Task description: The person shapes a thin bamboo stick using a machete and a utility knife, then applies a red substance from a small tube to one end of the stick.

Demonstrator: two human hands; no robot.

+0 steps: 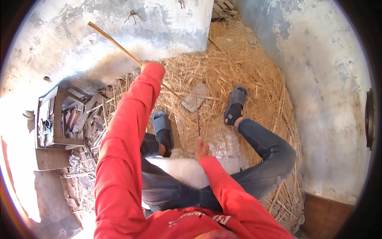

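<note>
A red top (187,223) leans over spread legs (270,145), perhaps for working room, as the mostly hidden left hand (144,65) apparently grips a stick (117,45) slanting toward the slab (202,92) and the right hand (202,148) clasps a thin rod (197,115).

A red-sleeved person (119,171) grips a long stick (115,43) in the left hand (145,65), which is mostly hidden; the right hand (202,147) holds a thin dark rod (198,119) pointing toward a flat grey stone (192,102) on the straw-strewn floor (264,75). Grey left sandal (161,120) and right sandal (238,96) flank it. An open wooden cabinet (69,141) stands along the floor's left edge.
</note>
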